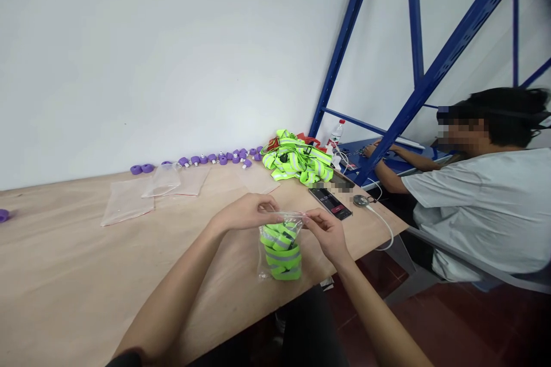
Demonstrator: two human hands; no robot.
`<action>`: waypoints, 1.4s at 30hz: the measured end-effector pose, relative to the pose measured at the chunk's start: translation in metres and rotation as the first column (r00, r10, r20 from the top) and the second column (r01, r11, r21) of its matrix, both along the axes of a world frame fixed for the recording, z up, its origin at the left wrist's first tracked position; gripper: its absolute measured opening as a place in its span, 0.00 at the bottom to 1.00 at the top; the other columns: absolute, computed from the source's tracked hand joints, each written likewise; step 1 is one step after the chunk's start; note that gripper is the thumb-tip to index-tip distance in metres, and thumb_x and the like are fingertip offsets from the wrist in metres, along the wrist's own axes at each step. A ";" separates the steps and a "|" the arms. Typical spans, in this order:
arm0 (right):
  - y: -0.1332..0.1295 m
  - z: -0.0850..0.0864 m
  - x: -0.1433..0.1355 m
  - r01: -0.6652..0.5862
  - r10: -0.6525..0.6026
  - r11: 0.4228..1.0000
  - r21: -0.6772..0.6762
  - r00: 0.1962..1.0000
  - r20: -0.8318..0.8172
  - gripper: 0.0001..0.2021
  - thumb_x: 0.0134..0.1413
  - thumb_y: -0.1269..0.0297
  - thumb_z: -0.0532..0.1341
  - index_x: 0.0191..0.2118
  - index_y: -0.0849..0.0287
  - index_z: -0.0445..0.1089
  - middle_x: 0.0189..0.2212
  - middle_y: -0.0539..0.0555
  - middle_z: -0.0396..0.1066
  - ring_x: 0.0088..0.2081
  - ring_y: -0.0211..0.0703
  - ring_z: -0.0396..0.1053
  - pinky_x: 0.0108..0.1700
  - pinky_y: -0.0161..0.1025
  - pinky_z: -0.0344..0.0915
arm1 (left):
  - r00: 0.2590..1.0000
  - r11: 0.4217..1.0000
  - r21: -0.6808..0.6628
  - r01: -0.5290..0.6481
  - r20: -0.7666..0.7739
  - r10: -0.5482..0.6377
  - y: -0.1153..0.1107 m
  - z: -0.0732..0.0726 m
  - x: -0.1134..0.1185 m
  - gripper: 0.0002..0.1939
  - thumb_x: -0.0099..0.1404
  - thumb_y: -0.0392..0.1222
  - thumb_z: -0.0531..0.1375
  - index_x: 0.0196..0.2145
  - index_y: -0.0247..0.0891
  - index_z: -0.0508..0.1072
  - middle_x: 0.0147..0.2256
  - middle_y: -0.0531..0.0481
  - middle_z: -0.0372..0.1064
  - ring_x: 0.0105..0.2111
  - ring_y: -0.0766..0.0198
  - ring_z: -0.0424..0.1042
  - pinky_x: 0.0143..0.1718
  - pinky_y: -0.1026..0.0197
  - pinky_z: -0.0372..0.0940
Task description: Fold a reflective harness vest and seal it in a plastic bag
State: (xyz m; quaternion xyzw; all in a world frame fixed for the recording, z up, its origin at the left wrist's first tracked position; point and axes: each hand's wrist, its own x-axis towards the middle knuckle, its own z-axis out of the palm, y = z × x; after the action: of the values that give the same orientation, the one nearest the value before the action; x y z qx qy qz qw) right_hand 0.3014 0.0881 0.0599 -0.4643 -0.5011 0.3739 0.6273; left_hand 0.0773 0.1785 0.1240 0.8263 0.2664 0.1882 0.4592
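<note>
A clear plastic zip bag [263, 261] stands near the table's front edge, its mouth at the top. Inside it are folded neon-green reflective straps [282, 253] with silver stripes. My left hand [247, 211] pinches the left end of the bag's top edge. At the right end of that edge, the thumb and fingers of my right hand [327, 232] are closed on the plastic. Whether the seal is fastened cannot be made out. Just beyond my hands lies a heap of loose green reflective straps [297, 160], with some red ones behind.
Flat clear bags [129, 200] lie left of centre on the wooden table [64, 275]. Several purple round pieces [202, 159] line the wall. A phone [330, 203] and a round device with a white cable [360, 200] lie right. Beyond the blue rack [413, 97] sits another person [486, 200].
</note>
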 end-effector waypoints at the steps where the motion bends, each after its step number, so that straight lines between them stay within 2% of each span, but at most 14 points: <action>1: 0.000 0.001 -0.002 -0.006 0.006 1.000 0.014 1.000 0.021 0.15 0.47 0.50 0.72 0.31 0.57 0.78 0.29 0.54 0.79 0.32 0.45 0.76 0.38 0.44 0.77 | 0.999 0.998 0.059 -0.032 -0.020 0.033 -0.004 0.002 0.003 0.17 0.61 0.54 0.65 0.39 0.38 0.79 0.37 0.48 0.79 0.37 0.59 0.75 0.36 0.64 0.65; 4: -0.001 0.006 -0.006 -0.018 0.013 0.998 0.052 0.996 0.092 0.14 0.49 0.51 0.71 0.32 0.57 0.78 0.29 0.55 0.79 0.32 0.45 0.76 0.37 0.41 0.75 | 0.990 0.975 0.207 -0.084 -0.092 0.105 -0.015 0.006 0.013 0.13 0.63 0.52 0.63 0.35 0.39 0.79 0.34 0.51 0.79 0.34 0.60 0.74 0.34 0.64 0.63; 6: -0.002 0.008 -0.007 -0.025 0.016 0.997 0.071 0.992 0.125 0.12 0.51 0.52 0.70 0.32 0.57 0.78 0.30 0.55 0.79 0.33 0.45 0.76 0.37 0.39 0.75 | 0.985 0.966 0.244 -0.090 -0.123 0.123 -0.019 0.008 0.016 0.12 0.64 0.50 0.63 0.34 0.39 0.80 0.33 0.51 0.79 0.33 0.61 0.73 0.34 0.65 0.62; 12: -0.006 0.011 -0.008 -0.022 0.012 0.998 0.062 0.987 0.161 0.12 0.53 0.53 0.69 0.33 0.56 0.76 0.30 0.54 0.78 0.33 0.44 0.76 0.37 0.39 0.73 | 0.996 0.986 0.162 -0.051 -0.069 0.063 -0.019 0.009 0.015 0.10 0.65 0.45 0.61 0.37 0.39 0.80 0.34 0.52 0.79 0.33 0.63 0.75 0.34 0.66 0.63; 17: -0.004 0.011 -0.008 -0.072 0.072 0.997 -0.004 0.976 0.207 0.12 0.53 0.53 0.69 0.34 0.57 0.76 0.33 0.55 0.79 0.36 0.45 0.76 0.40 0.40 0.73 | 0.988 0.970 0.227 -0.090 -0.104 0.116 -0.020 0.007 0.017 0.09 0.64 0.45 0.62 0.35 0.39 0.80 0.32 0.52 0.79 0.33 0.63 0.74 0.32 0.66 0.62; 21: -0.004 0.008 -0.009 -0.096 0.098 0.995 -0.020 0.971 0.220 0.12 0.53 0.53 0.69 0.35 0.56 0.77 0.35 0.55 0.80 0.38 0.47 0.77 0.43 0.41 0.74 | 0.986 0.963 0.256 -0.082 -0.119 0.116 -0.022 0.009 0.020 0.08 0.64 0.44 0.63 0.34 0.40 0.81 0.32 0.53 0.80 0.32 0.64 0.74 0.32 0.66 0.61; 31: -0.005 0.007 -0.008 -0.065 0.071 0.997 -0.038 0.975 0.209 0.13 0.50 0.51 0.71 0.34 0.56 0.79 0.33 0.55 0.81 0.37 0.48 0.77 0.41 0.42 0.75 | 0.992 0.976 0.214 -0.037 -0.112 0.062 -0.021 0.005 0.018 0.09 0.65 0.45 0.63 0.36 0.40 0.82 0.32 0.54 0.80 0.32 0.65 0.75 0.32 0.67 0.61; 42: -0.007 0.002 -0.008 -0.023 0.027 0.999 -0.034 0.991 0.133 0.11 0.48 0.54 0.72 0.33 0.55 0.79 0.33 0.54 0.81 0.36 0.46 0.77 0.41 0.41 0.74 | 0.988 0.952 0.303 -0.046 -0.127 0.088 -0.019 0.003 0.017 0.07 0.65 0.41 0.62 0.35 0.41 0.82 0.33 0.54 0.80 0.32 0.66 0.75 0.32 0.67 0.60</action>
State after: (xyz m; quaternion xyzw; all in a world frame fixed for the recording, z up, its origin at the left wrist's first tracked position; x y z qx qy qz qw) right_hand 0.2936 0.0815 0.0622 -0.4923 -0.5416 0.3579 0.5799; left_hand 0.0942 0.1594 0.1273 0.8879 0.2938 0.1839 0.3026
